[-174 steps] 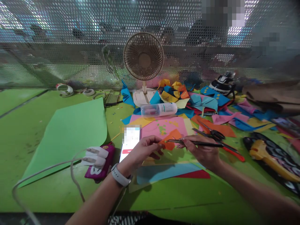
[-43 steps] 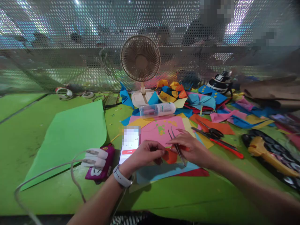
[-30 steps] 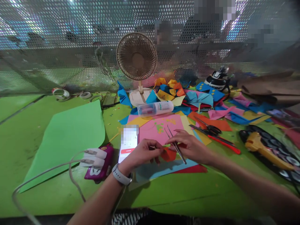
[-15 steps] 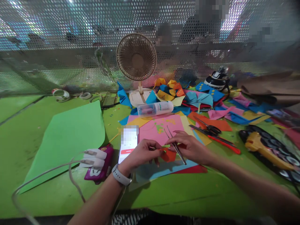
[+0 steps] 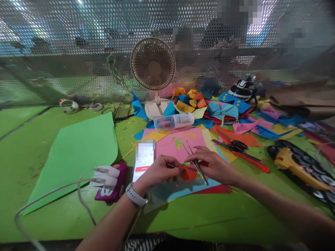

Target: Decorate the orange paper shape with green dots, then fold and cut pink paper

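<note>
My left hand [image 5: 167, 169] pinches the left edge of a small orange paper piece [image 5: 188, 173]. On the piece's right side, my right hand [image 5: 206, 164] touches it with the fingertips and also holds metal tweezers [image 5: 200, 171], their tips pointing away from me and apart. Under the hands are a pink sheet [image 5: 167, 143] with small green and yellow bits on it, a light blue sheet [image 5: 170, 191] and a red one [image 5: 216, 190]. Beside my left wrist lies a lit phone [image 5: 143, 160].
A green sheet [image 5: 78, 150] and a purple power strip [image 5: 117, 188] with white chargers are on the left. Behind the hands are a bottle [image 5: 174, 121], a fan [image 5: 153, 64] and folded papers. Scissors [image 5: 239, 143], a red-handled cutter [image 5: 251, 162] and a yellow tool [image 5: 298, 169] lie right.
The digit visible on the phone screen has changed from 5 to 6. Both hands have stayed almost in place, still at the orange piece.
</note>
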`<state>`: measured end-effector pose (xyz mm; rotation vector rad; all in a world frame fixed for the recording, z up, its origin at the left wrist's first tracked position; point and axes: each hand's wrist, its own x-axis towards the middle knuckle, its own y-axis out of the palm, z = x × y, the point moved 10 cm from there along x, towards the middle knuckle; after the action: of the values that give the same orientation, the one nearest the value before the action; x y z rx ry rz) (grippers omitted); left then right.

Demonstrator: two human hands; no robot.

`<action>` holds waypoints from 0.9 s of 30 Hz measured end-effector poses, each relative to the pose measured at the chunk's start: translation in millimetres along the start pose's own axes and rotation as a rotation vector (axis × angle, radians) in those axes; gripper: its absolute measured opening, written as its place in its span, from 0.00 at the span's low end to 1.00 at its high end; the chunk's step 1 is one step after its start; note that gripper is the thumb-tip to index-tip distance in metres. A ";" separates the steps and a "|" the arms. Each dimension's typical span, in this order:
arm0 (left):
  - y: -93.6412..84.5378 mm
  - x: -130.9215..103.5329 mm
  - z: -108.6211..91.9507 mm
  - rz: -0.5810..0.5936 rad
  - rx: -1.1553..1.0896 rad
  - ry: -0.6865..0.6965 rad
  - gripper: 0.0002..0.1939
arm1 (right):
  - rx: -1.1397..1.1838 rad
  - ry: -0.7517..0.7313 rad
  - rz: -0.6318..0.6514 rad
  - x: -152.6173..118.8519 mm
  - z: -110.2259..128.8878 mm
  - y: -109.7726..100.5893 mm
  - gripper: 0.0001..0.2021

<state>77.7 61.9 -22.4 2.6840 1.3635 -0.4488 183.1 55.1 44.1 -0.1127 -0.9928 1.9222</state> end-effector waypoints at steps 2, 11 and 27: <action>0.9 -0.1 0.1 0.015 -0.010 0.010 0.08 | 0.000 -0.003 0.002 -0.1 0.2 0.4 0.10; -17.6 -2.1 -8.5 -0.153 -0.110 0.030 0.17 | 0.122 0.122 -0.047 -0.3 -11.7 -7.0 0.08; 4.6 0.5 19.4 -0.230 -0.767 -0.068 0.10 | 0.447 0.414 -0.179 -6.7 -54.0 4.4 0.14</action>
<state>77.5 55.4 -41.2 1.8903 1.4449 -0.0075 208.1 80.8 3.0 -0.1494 -0.2794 1.8102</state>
